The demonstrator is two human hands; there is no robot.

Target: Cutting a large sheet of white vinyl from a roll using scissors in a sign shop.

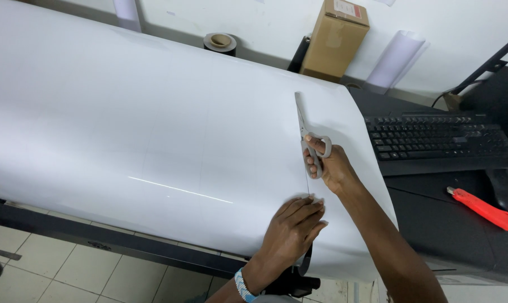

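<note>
Head view: right hand (331, 164) gripping grey-handled scissors (308, 136), fingers closed through the loops, blades pointing away up a large glossy white sheet (153, 123) and looking nearly shut, though hard to tell. Cutting along a faint slit running back toward the near edge. Left hand (292, 230) pressing flat on the sheet just beside that slit, fingers spread and holding nothing, a beaded band at the wrist. Sheet draping over a long dark machine bed (85, 235) and hanging past its front edge.

Lying off to the right: black keyboard (439, 137), red utility knife (484, 209); behind, a cardboard box (335, 39) and tape roll (220, 42).

Likely risks: cut drifting crooked if the slick sheet slides under the palm; tearing or creasing from the loose overhang's weight.
</note>
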